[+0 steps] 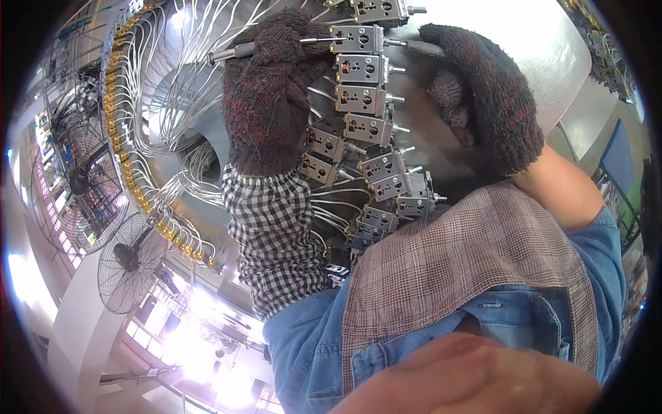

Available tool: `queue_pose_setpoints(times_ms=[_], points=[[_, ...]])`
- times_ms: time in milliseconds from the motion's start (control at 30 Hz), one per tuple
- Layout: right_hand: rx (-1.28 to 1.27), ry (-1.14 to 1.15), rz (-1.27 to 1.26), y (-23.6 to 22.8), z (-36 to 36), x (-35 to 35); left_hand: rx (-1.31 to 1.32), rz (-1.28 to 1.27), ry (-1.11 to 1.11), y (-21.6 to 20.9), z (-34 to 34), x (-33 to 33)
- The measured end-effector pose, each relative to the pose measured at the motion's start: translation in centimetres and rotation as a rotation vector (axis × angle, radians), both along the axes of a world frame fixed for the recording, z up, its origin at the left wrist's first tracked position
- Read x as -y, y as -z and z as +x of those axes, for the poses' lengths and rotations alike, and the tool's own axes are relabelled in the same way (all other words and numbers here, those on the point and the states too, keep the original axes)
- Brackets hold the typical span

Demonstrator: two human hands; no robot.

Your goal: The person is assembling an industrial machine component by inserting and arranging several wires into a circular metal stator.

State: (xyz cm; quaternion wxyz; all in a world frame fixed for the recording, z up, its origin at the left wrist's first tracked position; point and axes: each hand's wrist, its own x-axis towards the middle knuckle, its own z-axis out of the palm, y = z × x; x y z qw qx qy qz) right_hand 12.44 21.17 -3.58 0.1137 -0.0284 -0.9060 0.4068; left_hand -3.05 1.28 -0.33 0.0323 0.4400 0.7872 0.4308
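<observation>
My left hand (265,103), in a dark red-and-black knitted glove, is closed round a screwdriver (234,53). Its thin shaft points right and meets the face of a small metal control unit (356,39) with a threaded stem. On the other side my right hand (493,96), gloved alike, curls beside that unit's stem. A dark grey rounded piece (424,48) lies at its fingers against the stem; whether knob, tool or fingertip I cannot make out. More such metal units (362,69) run in a curved row between my hands.
White wires (158,131) fan over a round metal surface, along a curved rim with brass-coloured terminals (117,138). Lower in the row, several units (379,221) bunch near my apron (441,255). Two caged fans (131,255) stand at the left. A blue panel (617,155) is at the right.
</observation>
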Motion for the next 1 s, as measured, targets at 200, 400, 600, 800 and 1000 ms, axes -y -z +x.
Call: queue_pose_setpoints(times_ms=[200,400,600,800,1000], points=[[0.026,0.042,-0.604,0.2,-0.3,0.6,0.89,0.376,-0.111,0.1,0.1,-0.2],[0.263,0.269,-1.383,-2.8,-1.4,1.6,1.142,0.516,-0.077,-0.9,0.3,-0.6],[0.247,0.322,-1.341,-3.0,-1.2,2.2,1.063,0.435,-0.137,-1.3,0.3,-0.5],[0.19,0.072,-0.78,-1.7,1.8,0.9,1.005,0.463,-0.184,-1.5,1.2,0.0],[0.309,0.289,-1.229,-3.5,1.3,2.3,1.146,0.402,-0.226,-2.2,2.5,1.0]])
